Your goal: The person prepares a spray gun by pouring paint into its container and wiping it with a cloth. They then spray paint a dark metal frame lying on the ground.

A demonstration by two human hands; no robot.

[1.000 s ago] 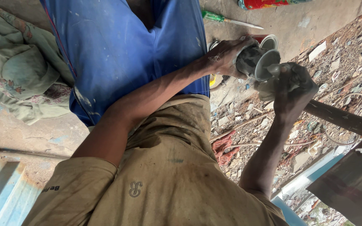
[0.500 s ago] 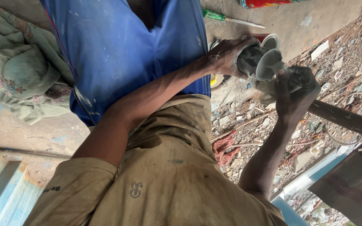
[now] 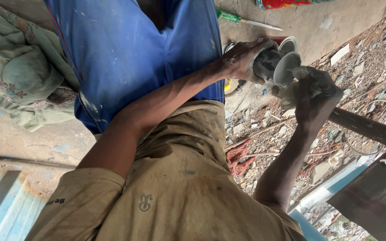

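In the head view, the hand on the left of the frame is wrapped around a small grey, dust-coated cup-shaped fitting, gripping its body with the pale round mouth turned toward the other hand. That hand is clenched on a crumpled pale rag, pressed against the fitting's rim. Both meet above the concrete floor, near its edge where rubble begins. A green-handled screwdriver lies on the floor toward its far edge, and a round tin stands just behind the fitting
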